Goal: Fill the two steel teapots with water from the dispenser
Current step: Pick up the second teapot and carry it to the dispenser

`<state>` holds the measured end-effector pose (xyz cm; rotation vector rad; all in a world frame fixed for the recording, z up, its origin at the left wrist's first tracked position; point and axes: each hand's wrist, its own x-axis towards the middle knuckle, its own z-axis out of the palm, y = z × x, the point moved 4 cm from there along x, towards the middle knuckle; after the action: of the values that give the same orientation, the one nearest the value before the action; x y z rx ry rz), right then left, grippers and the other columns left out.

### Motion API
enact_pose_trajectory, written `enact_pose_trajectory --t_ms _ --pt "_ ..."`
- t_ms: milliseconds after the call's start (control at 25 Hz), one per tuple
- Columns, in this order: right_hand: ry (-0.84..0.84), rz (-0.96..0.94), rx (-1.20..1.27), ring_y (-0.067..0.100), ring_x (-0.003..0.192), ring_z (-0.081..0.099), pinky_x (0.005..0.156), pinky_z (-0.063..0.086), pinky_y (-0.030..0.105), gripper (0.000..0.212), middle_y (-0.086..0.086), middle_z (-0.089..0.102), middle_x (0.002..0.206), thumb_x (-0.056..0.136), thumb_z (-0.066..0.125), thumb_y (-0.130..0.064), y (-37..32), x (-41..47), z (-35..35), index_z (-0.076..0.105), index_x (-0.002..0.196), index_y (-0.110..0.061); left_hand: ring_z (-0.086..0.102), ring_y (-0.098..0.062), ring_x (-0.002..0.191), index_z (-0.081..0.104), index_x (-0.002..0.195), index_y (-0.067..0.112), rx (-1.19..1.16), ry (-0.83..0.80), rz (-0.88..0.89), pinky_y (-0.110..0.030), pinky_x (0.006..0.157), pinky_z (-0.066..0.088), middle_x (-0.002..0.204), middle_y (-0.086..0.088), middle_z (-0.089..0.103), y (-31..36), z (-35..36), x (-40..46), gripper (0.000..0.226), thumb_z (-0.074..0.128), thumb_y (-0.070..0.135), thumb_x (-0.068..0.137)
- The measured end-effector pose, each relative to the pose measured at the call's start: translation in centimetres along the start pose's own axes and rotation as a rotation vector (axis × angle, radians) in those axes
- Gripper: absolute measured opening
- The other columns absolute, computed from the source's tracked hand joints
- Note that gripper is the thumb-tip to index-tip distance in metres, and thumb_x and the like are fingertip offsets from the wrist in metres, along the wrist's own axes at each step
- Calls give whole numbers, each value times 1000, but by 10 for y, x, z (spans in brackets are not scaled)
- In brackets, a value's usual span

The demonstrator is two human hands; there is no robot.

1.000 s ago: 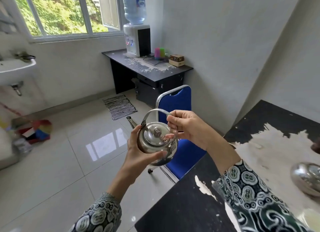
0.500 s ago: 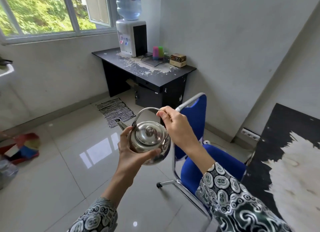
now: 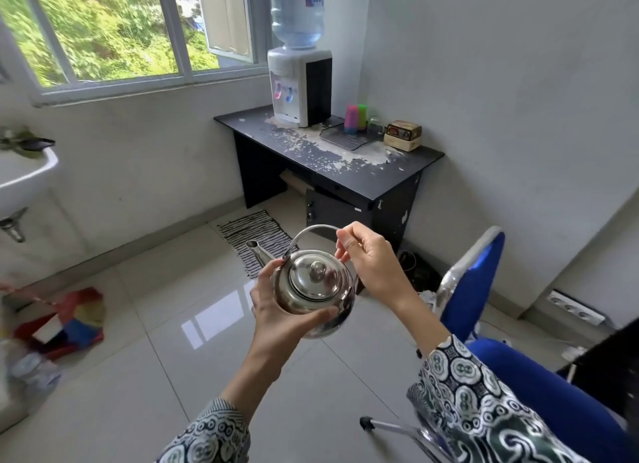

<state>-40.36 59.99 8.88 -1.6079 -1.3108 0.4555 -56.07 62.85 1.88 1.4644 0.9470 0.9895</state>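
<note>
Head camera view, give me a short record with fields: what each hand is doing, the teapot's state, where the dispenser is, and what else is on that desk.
left hand: left hand cups the steel teapot from below and the side
right hand: right hand pinches the teapot's handle
teapot: lid on, spout pointing away to the left
dispenser: water dispenser on the black desk by the window
also on desk: coloured cups, small box
nearby: blue chair on the right
</note>
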Motion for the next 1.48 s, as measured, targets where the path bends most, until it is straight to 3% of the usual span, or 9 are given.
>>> enact_pose_trajectory --t_ms 160,320,600,840,1080,1200,1280,1400,1480 --pt "-72 -29 9 5 58 54 63 46 17 26 -2 58 64 92 52 -30 10 79 22 59 81 -7 45 -20 121 41 113 55 -9 34 -9 -47 103 41 128 3 44 -16 -7 86 96 88 41 30" --pt "-221 -39 -23 14 57 53 61 50 35 25 12 61 68 88 60 -28 28 173 43 60 83 -4 49 -21 120 41 112 55 -30 58 -64 -48 102 43 127 2 49 -36 -8 183 98 90 44 28" --pt "-337 14 -8 14 58 55 61 50 28 21 8 60 69 85 65 -21 61 340 90 61 85 -1 54 -13 117 33 109 55 -53 -8 -83 -42 103 44 128 -1 48 -58 -7 346 93 90 45 36" --pt "-349 104 76 9 61 54 62 55 27 20 1 54 66 85 65 -19 96 481 139 61 86 1 16 -16 134 11 141 29 169 -56 -124 -39 116 19 139 0 20 -68 -27 496 119 88 36 51" --pt "-306 163 106 6 60 54 62 55 25 17 7 55 71 85 64 -18 123 618 172 61 83 -1 17 -10 129 8 142 29 297 -165 12 -29 111 18 138 4 21 -72 -54 662 113 85 32 59" --pt "-257 187 74 13 66 54 69 55 39 16 6 56 71 86 63 -20 144 683 185 62 81 -4 24 -10 129 16 140 30 290 -260 -2 -30 111 21 139 5 29 -80 -56 744 104 83 34 61" --pt "-231 203 34 15 65 53 70 52 42 16 5 57 70 85 63 -22 163 725 194 63 80 -7 40 -14 125 29 132 31 244 -301 -6 -35 108 36 131 1 44 -87 -54 795 90 80 43 59" --pt "-210 241 8 15 64 52 68 47 39 15 4 57 69 86 62 -22 195 781 204 63 80 -9 47 -6 116 43 128 21 264 -323 53 -14 93 40 125 6 51 -84 -50 865 59 71 31 77" --pt "-194 257 9 15 64 50 66 43 35 15 5 57 70 86 61 -21 218 820 208 62 80 -8 52 -5 112 52 119 20 258 -351 69 -14 89 43 119 9 57 -88 -46 915 38 64 27 84"
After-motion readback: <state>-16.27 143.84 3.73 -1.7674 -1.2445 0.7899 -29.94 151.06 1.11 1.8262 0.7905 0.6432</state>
